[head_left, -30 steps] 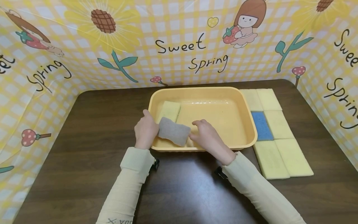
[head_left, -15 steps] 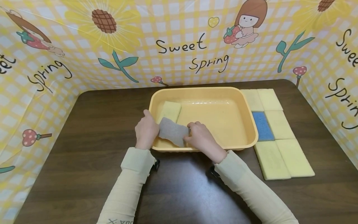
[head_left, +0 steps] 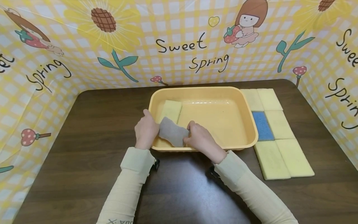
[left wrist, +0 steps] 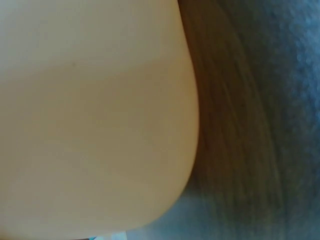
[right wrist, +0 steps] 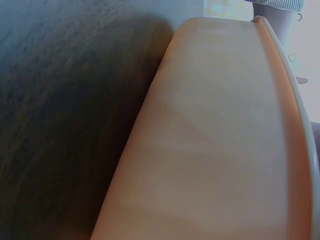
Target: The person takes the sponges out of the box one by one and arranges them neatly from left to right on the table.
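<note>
A sponge (head_left: 172, 133) with its grey scouring side showing is held bent over the front left of a yellow plastic basin (head_left: 215, 88). My left hand (head_left: 146, 132), at the basin's left rim, grips the sponge's left end; most of its fingers are hidden. At the right end, my right hand (head_left: 202, 137) pinches the sponge between thumb and fingers. Behind it, a yellow sponge (head_left: 171, 109) lies on the basin floor, partly covered. Both wrist views show mainly the basin's outer wall (left wrist: 100, 125), with neither grip visible.
Right of the basin, several yellow sponges (head_left: 293, 157) and one blue sponge (head_left: 263, 126) lie side by side on the dark wooden table (head_left: 98, 130). A patterned yellow cloth (head_left: 179, 68) stands upright around the back and sides.
My right hand has moved left and taken hold of the sponge's right end, which it stood at with fingers spread a second ago. The sponge bends more; my left hand stays put.
</note>
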The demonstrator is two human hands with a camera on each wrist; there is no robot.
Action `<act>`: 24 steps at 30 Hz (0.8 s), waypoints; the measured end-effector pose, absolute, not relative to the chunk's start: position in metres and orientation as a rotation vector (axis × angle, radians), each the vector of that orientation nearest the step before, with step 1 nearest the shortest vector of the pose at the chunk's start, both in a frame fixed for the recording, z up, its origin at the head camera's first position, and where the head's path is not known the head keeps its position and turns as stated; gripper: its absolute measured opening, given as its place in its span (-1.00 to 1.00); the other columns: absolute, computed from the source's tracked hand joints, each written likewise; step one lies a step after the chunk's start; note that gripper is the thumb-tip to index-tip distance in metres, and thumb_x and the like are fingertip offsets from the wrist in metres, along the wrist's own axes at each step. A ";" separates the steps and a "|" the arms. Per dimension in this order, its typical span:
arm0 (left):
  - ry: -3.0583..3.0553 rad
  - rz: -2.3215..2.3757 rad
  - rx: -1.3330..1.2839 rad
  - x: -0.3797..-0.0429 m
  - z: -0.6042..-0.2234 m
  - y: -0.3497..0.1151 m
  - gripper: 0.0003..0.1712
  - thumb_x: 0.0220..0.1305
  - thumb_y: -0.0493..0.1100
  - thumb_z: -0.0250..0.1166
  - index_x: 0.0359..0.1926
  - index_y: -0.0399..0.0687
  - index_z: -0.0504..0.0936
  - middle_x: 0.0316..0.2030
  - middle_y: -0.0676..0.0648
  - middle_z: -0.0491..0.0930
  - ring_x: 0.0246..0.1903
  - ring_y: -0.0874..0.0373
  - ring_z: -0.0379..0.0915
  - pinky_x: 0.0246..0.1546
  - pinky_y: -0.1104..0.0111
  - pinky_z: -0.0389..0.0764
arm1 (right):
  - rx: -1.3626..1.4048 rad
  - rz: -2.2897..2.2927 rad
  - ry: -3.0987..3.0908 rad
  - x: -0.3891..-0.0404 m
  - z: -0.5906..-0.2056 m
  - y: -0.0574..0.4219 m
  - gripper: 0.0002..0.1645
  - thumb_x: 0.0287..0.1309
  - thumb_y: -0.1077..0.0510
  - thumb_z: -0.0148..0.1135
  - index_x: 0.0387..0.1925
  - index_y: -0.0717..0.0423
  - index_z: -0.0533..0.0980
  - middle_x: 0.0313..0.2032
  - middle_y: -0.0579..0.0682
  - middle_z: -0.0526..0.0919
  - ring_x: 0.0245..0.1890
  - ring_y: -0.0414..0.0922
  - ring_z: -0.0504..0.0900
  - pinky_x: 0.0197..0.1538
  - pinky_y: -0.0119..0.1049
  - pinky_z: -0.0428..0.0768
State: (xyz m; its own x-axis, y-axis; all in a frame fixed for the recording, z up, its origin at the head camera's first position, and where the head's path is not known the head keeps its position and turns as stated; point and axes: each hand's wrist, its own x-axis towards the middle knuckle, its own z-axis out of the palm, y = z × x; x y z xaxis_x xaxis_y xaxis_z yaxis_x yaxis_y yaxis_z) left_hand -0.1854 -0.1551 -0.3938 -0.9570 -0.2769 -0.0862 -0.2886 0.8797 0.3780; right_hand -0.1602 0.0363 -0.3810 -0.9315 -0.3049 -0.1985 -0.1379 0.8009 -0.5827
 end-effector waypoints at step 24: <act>3.003 0.604 -0.467 -0.185 -0.393 -0.154 -0.50 0.23 -0.13 0.12 0.08 -0.31 0.21 -0.30 -0.35 0.59 -0.35 -0.20 0.59 -0.32 -0.01 0.55 | -0.364 -1.152 2.681 -0.158 -0.382 0.040 -0.70 -0.09 0.25 0.25 -0.23 0.25 0.52 -0.38 0.09 0.60 -0.35 -0.08 0.53 -0.22 -0.28 0.49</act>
